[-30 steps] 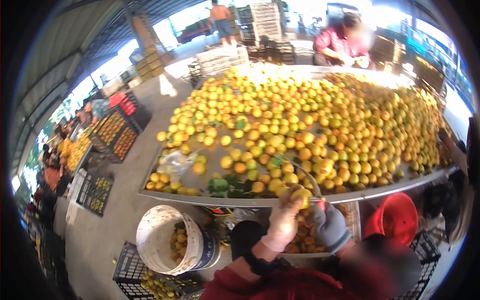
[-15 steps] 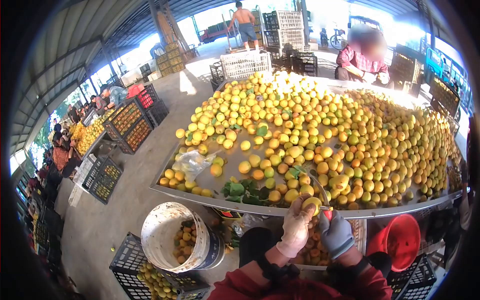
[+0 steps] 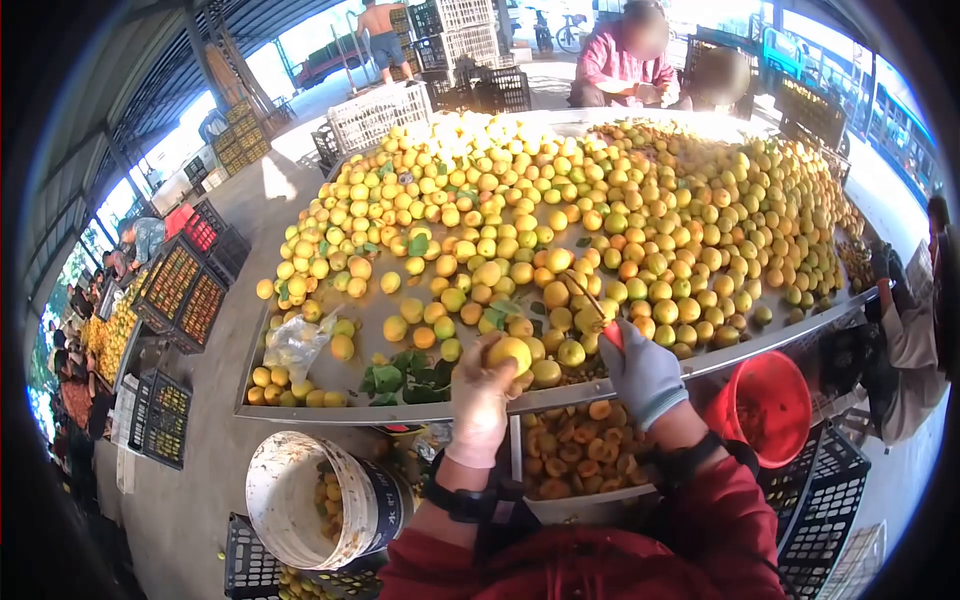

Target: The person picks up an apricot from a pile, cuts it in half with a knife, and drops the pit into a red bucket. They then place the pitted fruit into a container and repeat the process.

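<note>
Head: left hand (image 3: 480, 398) holds fruit (image 3: 508, 353)

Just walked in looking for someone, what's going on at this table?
A person is at a metal table heaped with yellow-orange fruit. The gloved left hand holds one fruit; the right hand grips a red-handled tool. Under the table edge sits a tray of fruit pieces, between a white bucket and a red bucket.

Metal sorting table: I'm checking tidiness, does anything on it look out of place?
Yes. A crumpled clear plastic bag lies among the yellow fruit near the left front corner of the grey metal table, and loose green leaves sit by the front edge.
</note>
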